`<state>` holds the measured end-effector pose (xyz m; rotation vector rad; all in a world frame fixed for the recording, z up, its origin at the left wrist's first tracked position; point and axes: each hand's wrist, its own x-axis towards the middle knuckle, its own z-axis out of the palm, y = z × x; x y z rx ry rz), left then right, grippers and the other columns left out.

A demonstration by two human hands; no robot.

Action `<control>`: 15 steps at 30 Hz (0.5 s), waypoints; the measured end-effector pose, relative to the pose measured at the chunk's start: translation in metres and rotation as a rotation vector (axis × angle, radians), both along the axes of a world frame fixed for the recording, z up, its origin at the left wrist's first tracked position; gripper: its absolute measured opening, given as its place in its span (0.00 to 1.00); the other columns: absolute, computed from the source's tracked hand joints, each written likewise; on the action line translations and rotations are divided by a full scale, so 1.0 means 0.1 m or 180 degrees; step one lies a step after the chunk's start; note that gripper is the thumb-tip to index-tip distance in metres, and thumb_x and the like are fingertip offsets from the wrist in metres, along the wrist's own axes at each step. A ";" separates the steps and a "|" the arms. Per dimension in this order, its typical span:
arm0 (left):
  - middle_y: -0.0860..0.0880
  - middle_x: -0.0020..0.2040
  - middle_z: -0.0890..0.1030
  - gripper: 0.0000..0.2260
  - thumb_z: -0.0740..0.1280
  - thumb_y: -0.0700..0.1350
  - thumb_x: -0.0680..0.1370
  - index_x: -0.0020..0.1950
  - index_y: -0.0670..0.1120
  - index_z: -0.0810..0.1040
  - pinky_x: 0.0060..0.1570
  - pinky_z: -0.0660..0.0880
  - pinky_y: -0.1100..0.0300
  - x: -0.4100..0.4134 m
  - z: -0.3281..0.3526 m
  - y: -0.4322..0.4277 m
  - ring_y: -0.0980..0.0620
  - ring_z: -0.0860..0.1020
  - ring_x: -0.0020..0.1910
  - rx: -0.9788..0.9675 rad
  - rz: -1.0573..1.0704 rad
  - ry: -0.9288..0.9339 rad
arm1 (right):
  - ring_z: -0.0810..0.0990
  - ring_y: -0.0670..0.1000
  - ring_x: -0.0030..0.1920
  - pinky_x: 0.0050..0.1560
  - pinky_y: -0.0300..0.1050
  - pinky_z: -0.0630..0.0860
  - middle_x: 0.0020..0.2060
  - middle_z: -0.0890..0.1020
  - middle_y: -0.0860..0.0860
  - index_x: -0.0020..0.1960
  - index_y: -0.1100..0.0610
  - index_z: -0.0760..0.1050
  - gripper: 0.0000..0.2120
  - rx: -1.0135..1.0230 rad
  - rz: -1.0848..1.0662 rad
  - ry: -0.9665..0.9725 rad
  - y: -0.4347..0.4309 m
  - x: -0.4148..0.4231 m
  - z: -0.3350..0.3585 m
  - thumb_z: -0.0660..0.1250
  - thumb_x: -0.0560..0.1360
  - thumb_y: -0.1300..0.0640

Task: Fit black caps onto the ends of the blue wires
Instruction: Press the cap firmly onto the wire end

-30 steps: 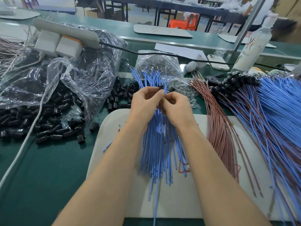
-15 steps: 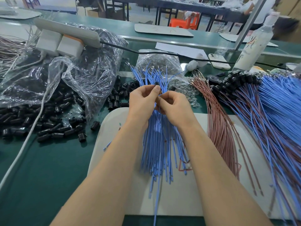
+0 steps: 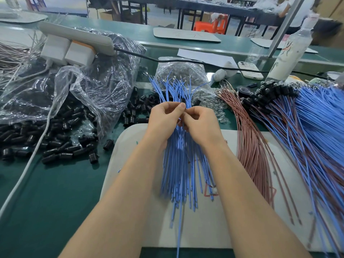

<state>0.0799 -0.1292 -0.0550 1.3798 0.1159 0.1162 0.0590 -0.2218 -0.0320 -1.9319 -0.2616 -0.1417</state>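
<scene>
Power strip (image 3: 74, 37) with two chargers (image 3: 68, 52) far left, phone (image 3: 250, 69) and bottle (image 3: 288, 54) far right, brown wires (image 3: 251, 146) on white mat (image 3: 204, 229), green surface (image 3: 46, 202)

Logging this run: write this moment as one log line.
stage: capping | left hand: pinches cap | right hand: pinches wire | wire bundle: on board under hands | spare caps: piled left

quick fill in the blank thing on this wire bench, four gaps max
The left hand pinches a small ___ cap.
The right hand grips one of the ___ wires.
The loose caps are piled to the person's ___ of that bundle.
The bundle lies on a ___ board.
Missing words: black, blue, left, white
</scene>
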 end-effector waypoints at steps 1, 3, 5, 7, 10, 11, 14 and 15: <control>0.46 0.38 0.79 0.02 0.67 0.39 0.78 0.47 0.41 0.78 0.35 0.75 0.67 0.00 0.00 0.00 0.54 0.75 0.33 0.0012 -0.0020 0.0010 | 0.72 0.33 0.21 0.26 0.24 0.66 0.17 0.72 0.36 0.32 0.46 0.69 0.20 -0.0003 -0.0023 -0.0012 0.00 -0.01 0.01 0.63 0.77 0.65; 0.46 0.38 0.80 0.03 0.67 0.40 0.78 0.48 0.41 0.78 0.37 0.76 0.67 0.00 0.00 0.00 0.52 0.76 0.35 0.0037 -0.0056 0.0035 | 0.71 0.36 0.21 0.25 0.24 0.66 0.16 0.71 0.37 0.31 0.47 0.68 0.20 -0.0019 -0.0070 -0.0037 -0.01 -0.01 0.04 0.62 0.77 0.66; 0.46 0.38 0.80 0.02 0.67 0.40 0.78 0.47 0.42 0.77 0.37 0.75 0.68 -0.01 0.00 0.00 0.53 0.75 0.34 0.0001 -0.0086 0.0050 | 0.70 0.38 0.24 0.25 0.24 0.66 0.16 0.70 0.39 0.30 0.48 0.69 0.20 -0.0033 -0.0102 -0.0035 -0.01 -0.02 0.05 0.63 0.77 0.65; 0.47 0.37 0.79 0.02 0.67 0.40 0.78 0.45 0.44 0.77 0.37 0.75 0.68 -0.02 0.01 0.00 0.54 0.75 0.34 -0.0029 -0.0078 0.0037 | 0.70 0.39 0.27 0.27 0.26 0.67 0.19 0.70 0.39 0.32 0.50 0.70 0.18 -0.0047 -0.0112 -0.0018 -0.01 -0.02 0.05 0.63 0.77 0.65; 0.47 0.37 0.79 0.03 0.66 0.40 0.78 0.44 0.45 0.76 0.38 0.74 0.66 -0.02 0.00 -0.01 0.54 0.75 0.33 -0.0086 -0.0038 -0.0005 | 0.71 0.41 0.29 0.33 0.33 0.69 0.25 0.72 0.39 0.33 0.49 0.71 0.16 -0.0121 -0.0147 0.0003 -0.02 -0.01 0.02 0.64 0.77 0.63; 0.47 0.37 0.79 0.03 0.66 0.39 0.78 0.44 0.45 0.76 0.37 0.75 0.65 -0.02 0.00 -0.01 0.54 0.76 0.34 -0.0133 -0.0013 -0.0017 | 0.71 0.41 0.29 0.34 0.34 0.69 0.26 0.72 0.40 0.33 0.47 0.71 0.17 -0.0166 -0.0161 -0.0001 -0.03 0.00 0.01 0.64 0.77 0.62; 0.48 0.37 0.80 0.04 0.66 0.39 0.78 0.44 0.44 0.76 0.33 0.76 0.67 -0.01 0.00 -0.02 0.54 0.77 0.34 -0.0166 0.0138 -0.0053 | 0.71 0.38 0.30 0.31 0.27 0.68 0.28 0.73 0.40 0.33 0.46 0.69 0.16 -0.0395 -0.0208 -0.0066 -0.02 0.02 -0.03 0.65 0.77 0.60; 0.48 0.36 0.80 0.04 0.66 0.39 0.78 0.44 0.43 0.77 0.32 0.76 0.67 -0.01 0.00 -0.02 0.55 0.77 0.33 -0.0127 0.0204 -0.0062 | 0.70 0.38 0.30 0.30 0.26 0.68 0.29 0.73 0.40 0.33 0.45 0.69 0.16 -0.0467 -0.0225 -0.0070 -0.02 0.03 -0.03 0.65 0.77 0.59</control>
